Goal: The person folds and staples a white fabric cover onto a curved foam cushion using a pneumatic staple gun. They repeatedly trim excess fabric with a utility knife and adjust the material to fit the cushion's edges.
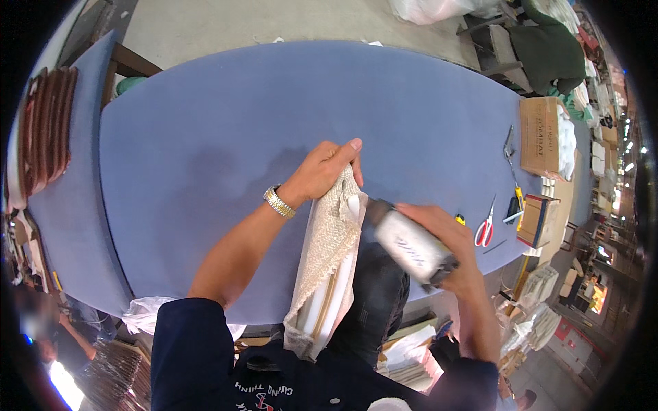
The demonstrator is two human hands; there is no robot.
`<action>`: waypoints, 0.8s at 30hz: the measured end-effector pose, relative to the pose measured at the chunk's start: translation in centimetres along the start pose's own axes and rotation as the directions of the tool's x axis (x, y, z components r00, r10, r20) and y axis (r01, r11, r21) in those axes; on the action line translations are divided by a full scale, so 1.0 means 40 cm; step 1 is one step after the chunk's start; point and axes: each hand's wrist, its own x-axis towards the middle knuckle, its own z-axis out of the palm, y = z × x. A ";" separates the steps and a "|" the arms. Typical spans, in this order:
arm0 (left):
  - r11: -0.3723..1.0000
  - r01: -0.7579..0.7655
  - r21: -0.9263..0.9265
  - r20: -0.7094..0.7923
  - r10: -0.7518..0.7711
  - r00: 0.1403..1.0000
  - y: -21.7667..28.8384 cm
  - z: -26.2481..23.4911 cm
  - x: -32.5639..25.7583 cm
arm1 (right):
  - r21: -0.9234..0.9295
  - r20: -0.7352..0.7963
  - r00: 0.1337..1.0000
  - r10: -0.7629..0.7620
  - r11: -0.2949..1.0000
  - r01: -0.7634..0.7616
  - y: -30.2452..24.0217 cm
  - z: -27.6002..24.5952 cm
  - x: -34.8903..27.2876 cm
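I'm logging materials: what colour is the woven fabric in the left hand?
The woven fabric is beige; it shows best in the head view.

Rough coarse-woven beige cloth around a smooth white piece, matt blue tabletop, shiny metal watch.

A brown cardboard box holds white, seemingly soft material; red-handled metal scissors lie nearby; curved reddish-brown pieces sit in a row at far left.

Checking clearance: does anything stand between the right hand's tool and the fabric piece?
Nothing visible: the tool, in the right hand, is just right of the fabric piece; the left hand grips its far end.
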 end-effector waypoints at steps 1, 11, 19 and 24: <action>1.000 0.021 -0.014 -0.008 -0.021 1.000 0.003 0.003 0.000 | 0.017 -0.078 0.994 0.073 0.997 -0.072 0.027 0.007 -0.044; 0.946 0.203 -0.252 -0.250 -0.266 0.931 -0.051 0.036 -0.005 | -0.019 -0.540 0.735 0.411 0.867 -0.498 0.337 0.180 -0.326; 0.813 -0.582 0.012 0.079 0.579 0.811 0.431 0.222 -0.145 | 0.489 -0.690 0.644 0.331 0.869 0.078 0.035 0.212 -0.174; 0.538 -0.802 0.260 0.254 0.763 0.595 0.555 0.349 -0.309 | 0.498 -0.812 0.560 0.165 0.697 0.516 -0.187 0.137 -0.070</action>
